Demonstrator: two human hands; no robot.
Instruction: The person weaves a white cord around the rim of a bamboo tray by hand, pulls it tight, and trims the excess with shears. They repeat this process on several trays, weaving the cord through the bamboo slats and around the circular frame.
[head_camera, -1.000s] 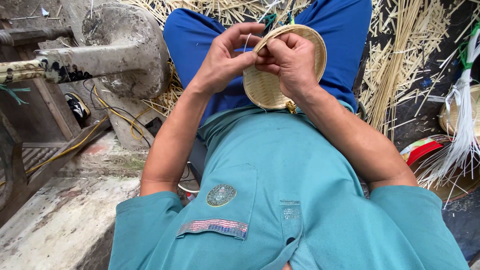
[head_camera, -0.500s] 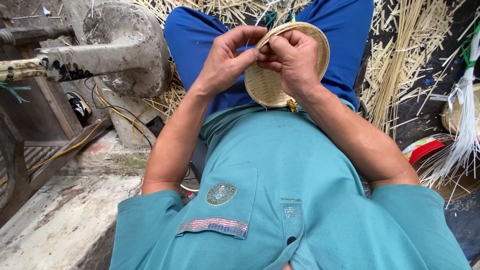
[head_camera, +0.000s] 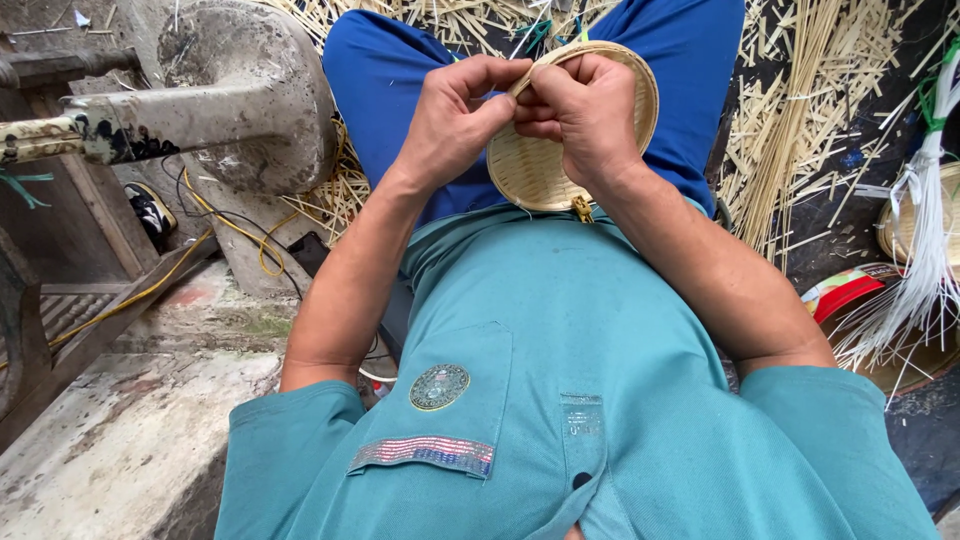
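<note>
The landmark is the round woven bamboo tray (head_camera: 545, 170), held above the lap against the blue trousers (head_camera: 400, 90). Well to its left stands a grey, worn machine housing (head_camera: 240, 90), with a yellow cable (head_camera: 235, 228) trailing below it. The left hand (head_camera: 455, 125) is just left of the tray, fingers curled narrow and pinching at the tray's upper rim. The right hand (head_camera: 590, 115) lies across the tray's upper face, closed on the same rim, touching the left hand's fingers. Right of the tray, loose bamboo strips (head_camera: 800, 110) cover the floor. Farther right hangs a bundle of white strips (head_camera: 925, 240).
</note>
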